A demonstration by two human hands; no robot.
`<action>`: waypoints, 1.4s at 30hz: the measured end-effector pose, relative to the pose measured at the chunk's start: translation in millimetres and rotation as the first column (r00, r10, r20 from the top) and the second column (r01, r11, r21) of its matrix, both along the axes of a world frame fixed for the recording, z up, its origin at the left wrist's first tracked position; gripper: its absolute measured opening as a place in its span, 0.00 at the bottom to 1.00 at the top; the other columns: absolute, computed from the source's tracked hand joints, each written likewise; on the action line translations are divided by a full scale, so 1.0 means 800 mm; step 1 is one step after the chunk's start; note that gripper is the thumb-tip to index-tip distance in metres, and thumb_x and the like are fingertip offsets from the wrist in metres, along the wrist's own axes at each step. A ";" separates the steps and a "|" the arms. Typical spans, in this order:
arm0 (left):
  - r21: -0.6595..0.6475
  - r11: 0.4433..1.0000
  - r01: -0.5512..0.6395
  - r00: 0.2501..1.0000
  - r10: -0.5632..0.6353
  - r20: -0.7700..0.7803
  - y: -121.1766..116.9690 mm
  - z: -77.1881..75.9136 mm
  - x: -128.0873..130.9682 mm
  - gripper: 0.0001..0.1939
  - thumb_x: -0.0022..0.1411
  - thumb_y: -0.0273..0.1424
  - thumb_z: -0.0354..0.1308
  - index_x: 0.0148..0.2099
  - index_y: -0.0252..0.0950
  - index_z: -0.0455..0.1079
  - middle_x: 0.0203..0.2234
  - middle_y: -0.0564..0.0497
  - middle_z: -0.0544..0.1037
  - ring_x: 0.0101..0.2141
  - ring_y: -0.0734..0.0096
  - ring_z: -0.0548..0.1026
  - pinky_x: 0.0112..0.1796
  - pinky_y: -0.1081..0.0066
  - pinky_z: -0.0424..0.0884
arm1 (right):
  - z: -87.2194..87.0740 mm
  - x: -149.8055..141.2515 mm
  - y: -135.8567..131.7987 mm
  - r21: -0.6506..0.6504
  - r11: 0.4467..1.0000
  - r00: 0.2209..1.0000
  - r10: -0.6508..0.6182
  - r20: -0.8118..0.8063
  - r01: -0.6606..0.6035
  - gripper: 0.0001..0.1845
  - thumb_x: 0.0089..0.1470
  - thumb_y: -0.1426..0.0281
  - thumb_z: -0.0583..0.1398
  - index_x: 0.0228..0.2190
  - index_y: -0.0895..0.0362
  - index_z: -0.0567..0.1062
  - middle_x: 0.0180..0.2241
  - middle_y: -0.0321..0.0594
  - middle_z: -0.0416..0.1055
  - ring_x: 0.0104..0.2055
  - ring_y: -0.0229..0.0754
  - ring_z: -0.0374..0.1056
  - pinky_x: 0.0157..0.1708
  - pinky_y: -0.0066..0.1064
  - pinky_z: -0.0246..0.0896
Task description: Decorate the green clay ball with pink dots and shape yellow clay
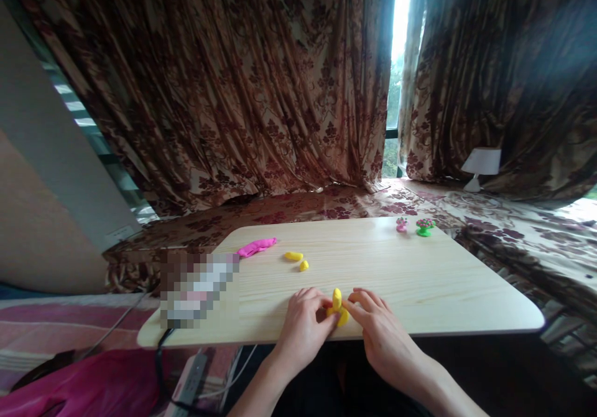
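Near the front edge of the light wooden table (396, 280) is a yellow clay figure (337, 306) with an upright lobe and a rounded lower part. My left hand (305, 320) pinches it from the left with thumb and fingers. On the other side my right hand (377, 320) has its fingertips closed against the figure. The fingers partly cover it. Two loose yellow clay pieces lie farther off: a short roll (293, 256) and a small lump (304, 266). Left of them is a long pink piece (257, 247), which looks like clay or its wrapper.
At the far right of the table stand a small pink figure (402, 224) and a green one with a dotted top (425, 227). A blurred-out object (200, 289) with a black cable lies on the left. Behind are patterned curtains (280, 93) and a white lamp (482, 162).
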State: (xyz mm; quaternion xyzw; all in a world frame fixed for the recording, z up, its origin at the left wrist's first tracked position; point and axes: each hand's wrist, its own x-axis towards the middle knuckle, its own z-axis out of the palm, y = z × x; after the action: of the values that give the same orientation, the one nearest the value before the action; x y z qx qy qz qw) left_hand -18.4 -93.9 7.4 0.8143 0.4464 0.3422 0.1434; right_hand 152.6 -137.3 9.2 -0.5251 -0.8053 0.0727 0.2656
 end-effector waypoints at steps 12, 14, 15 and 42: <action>0.050 0.998 -0.033 0.999 0.033 -0.004 -0.003 -0.005 0.000 0.04 0.54 0.32 0.57 0.31 0.39 0.71 0.28 0.51 0.74 0.35 0.66 0.70 0.38 0.68 0.64 | -0.012 -0.011 -0.001 -0.011 0.998 0.987 -0.052 0.149 0.054 0.36 0.39 0.83 0.49 0.52 0.52 0.64 0.51 0.43 0.60 0.58 0.45 0.46 0.54 0.37 0.42; 0.053 0.998 -0.034 0.999 0.035 -0.004 -0.003 -0.005 0.001 0.03 0.53 0.32 0.57 0.31 0.39 0.71 0.27 0.51 0.74 0.34 0.66 0.70 0.38 0.68 0.64 | -0.007 -0.010 0.002 0.003 0.998 0.979 -0.058 0.194 0.059 0.33 0.41 0.82 0.49 0.50 0.51 0.66 0.51 0.43 0.60 0.59 0.46 0.43 0.55 0.40 0.38; 0.053 0.998 -0.035 0.999 0.035 -0.001 -0.003 -0.005 0.001 0.03 0.53 0.31 0.57 0.31 0.39 0.71 0.27 0.51 0.74 0.34 0.66 0.70 0.38 0.68 0.64 | -0.005 -0.009 0.003 0.011 0.998 0.975 -0.058 0.213 0.057 0.31 0.43 0.81 0.49 0.50 0.52 0.66 0.51 0.44 0.60 0.60 0.47 0.42 0.56 0.42 0.36; 0.082 0.994 -0.078 0.996 0.082 -0.041 -0.003 -0.001 0.007 0.02 0.50 0.30 0.58 0.29 0.39 0.68 0.26 0.53 0.74 0.32 0.67 0.70 0.39 0.67 0.62 | -0.002 0.008 0.003 -0.004 0.999 0.997 -0.043 0.065 0.044 0.36 0.41 0.85 0.47 0.50 0.49 0.67 0.44 0.40 0.65 0.56 0.43 0.49 0.52 0.35 0.46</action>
State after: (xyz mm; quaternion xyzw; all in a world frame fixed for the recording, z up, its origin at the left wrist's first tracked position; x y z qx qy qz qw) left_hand -12.7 -96.1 6.7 0.8083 0.4676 0.3472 0.0865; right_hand 159.3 -135.3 7.3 -0.5454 -0.8017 0.0522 0.2392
